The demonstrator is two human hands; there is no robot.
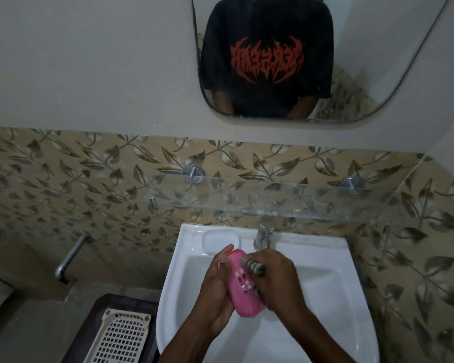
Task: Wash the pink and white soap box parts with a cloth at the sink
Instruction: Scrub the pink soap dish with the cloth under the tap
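Leaf-patterned tiles behind a white sink [325, 258]. I hold the pink soap box part [243, 292] over the basin, just below the tap [262, 237], presumably so runoff drains. My left hand [218, 289] wraps its edge to steady it. My right hand [278, 279] grips the striped cloth [254, 268] bunched against the slotted face for scrubbing.

This is a small home bathroom. A white ceramic sink [325, 260] is fixed to the wall, with a chrome tap [263, 237] at its back edge. Just above the sink runs a glass shelf [273, 200] on metal brackets, and higher up hangs a rounded mirror [372, 53]. Leaf-patterned tiles [89, 179] cover the wall behind the sink. A slotted plastic basket [118, 336] sits below it to the left.
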